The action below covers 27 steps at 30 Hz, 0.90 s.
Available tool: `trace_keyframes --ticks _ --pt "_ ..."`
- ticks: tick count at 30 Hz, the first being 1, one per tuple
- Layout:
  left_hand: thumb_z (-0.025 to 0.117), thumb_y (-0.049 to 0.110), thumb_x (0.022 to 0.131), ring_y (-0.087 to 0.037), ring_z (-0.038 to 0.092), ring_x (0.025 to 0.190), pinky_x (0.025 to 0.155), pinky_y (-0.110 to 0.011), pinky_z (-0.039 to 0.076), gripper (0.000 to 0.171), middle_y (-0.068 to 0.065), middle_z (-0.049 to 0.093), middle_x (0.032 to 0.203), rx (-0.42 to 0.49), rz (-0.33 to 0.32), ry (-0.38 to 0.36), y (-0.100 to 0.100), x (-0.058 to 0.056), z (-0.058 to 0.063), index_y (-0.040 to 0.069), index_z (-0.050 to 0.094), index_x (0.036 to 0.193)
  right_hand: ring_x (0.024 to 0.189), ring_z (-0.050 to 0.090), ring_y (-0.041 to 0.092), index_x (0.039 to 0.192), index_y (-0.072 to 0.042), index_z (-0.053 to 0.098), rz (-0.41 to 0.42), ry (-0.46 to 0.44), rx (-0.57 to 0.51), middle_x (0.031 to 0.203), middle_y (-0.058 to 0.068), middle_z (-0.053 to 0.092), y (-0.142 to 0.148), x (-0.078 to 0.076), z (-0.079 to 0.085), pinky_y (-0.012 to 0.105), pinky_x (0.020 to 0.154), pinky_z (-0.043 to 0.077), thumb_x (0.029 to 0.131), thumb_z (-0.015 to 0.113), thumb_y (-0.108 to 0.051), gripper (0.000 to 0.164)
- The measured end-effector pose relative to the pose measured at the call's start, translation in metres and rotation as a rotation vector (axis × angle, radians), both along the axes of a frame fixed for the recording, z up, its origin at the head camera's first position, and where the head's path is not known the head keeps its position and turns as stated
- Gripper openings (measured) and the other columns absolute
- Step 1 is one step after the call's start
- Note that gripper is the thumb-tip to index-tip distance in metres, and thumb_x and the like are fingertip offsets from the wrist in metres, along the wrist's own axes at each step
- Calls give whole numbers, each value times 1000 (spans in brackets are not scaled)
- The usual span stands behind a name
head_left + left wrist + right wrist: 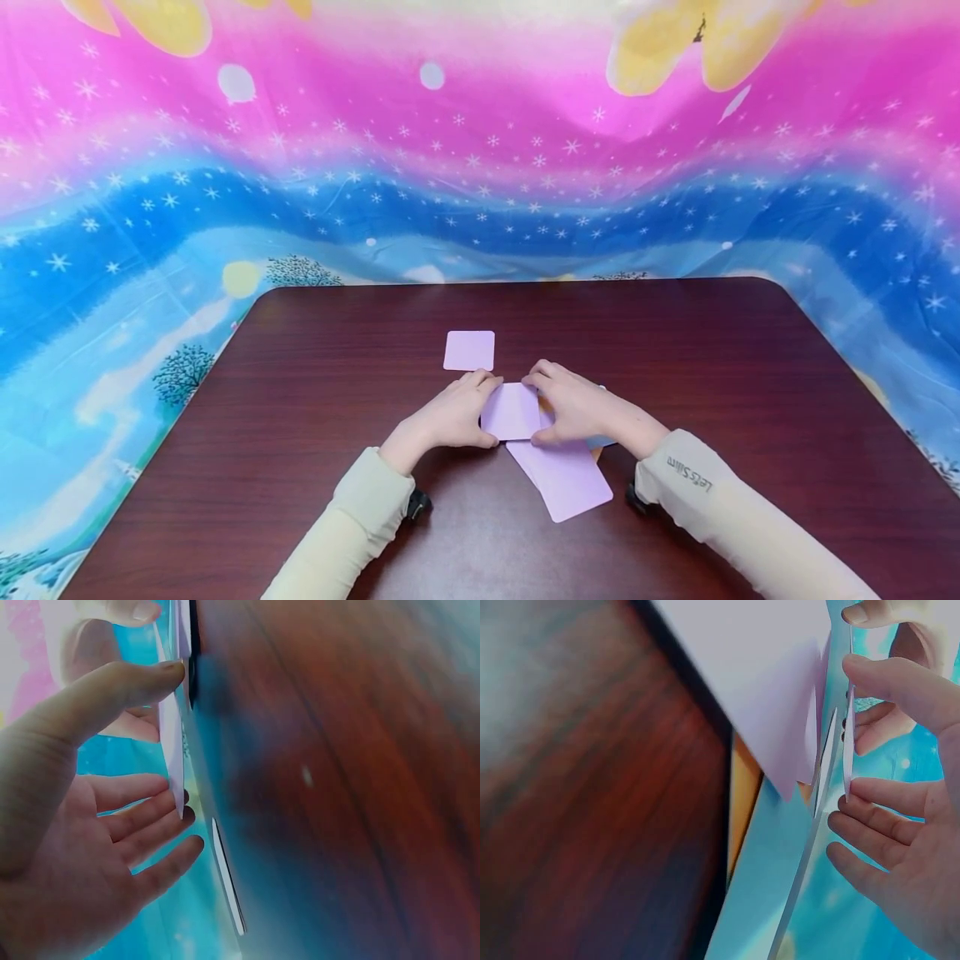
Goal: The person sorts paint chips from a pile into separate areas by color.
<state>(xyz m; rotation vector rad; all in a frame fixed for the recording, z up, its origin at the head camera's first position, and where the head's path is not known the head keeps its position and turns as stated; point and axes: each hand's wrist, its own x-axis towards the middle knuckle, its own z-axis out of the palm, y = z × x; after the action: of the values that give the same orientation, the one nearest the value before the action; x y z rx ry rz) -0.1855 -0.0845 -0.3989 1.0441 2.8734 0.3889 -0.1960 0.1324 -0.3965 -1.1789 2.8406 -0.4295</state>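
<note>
A pale pink square card [511, 412] is held level between both hands, above the dark table. My left hand [456, 414] pinches its left edge, thumb at the near corner and fingertips at the far one. At the opposite edge my right hand [576, 408] grips the card the same way. Both wrist views show the card [172, 746] thin and edge-on, apart from the tabletop. Below and beside the right hand lies a loose pile of cards [566, 482], pink ones on top. A blue card [757, 877] and an orange card [744, 799] stick out from under them.
Another pink card [469, 351] lies flat on the table beyond the left hand. The brown wooden table [337, 333] has rounded far corners. Behind it hangs a colourful cloth [480, 167] with snowflakes and trees.
</note>
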Motion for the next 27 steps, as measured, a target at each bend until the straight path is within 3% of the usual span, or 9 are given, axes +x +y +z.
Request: trace_keyframes --ticks 11,21,27 --pt "75 37 66 -24 49 107 94 -38 40 81 -12 49 117 46 126 -15 -14 -12 -1 -3 43 129 98 50 15 120 -1 53 -43 -27 -59 113 4 47 -10 -16 -1 30 85 43 63 75 -38 72" --pt "75 33 68 -27 49 108 94 -39 39 69 -13 50 120 102 166 -8 -27 -27 -2 -1 50 123 104 51 20 118 1 54 -22 18 -32 115 9 49 -22 -35 3 33 90 42 66 74 -35 67" --pt "74 31 70 -26 47 111 95 -37 39 64 -11 48 124 133 198 -46 -32 -35 -1 2 52 123 106 50 23 118 2 55 -26 22 -17 116 12 48 -29 -46 4 34 94 40 68 75 -35 65"
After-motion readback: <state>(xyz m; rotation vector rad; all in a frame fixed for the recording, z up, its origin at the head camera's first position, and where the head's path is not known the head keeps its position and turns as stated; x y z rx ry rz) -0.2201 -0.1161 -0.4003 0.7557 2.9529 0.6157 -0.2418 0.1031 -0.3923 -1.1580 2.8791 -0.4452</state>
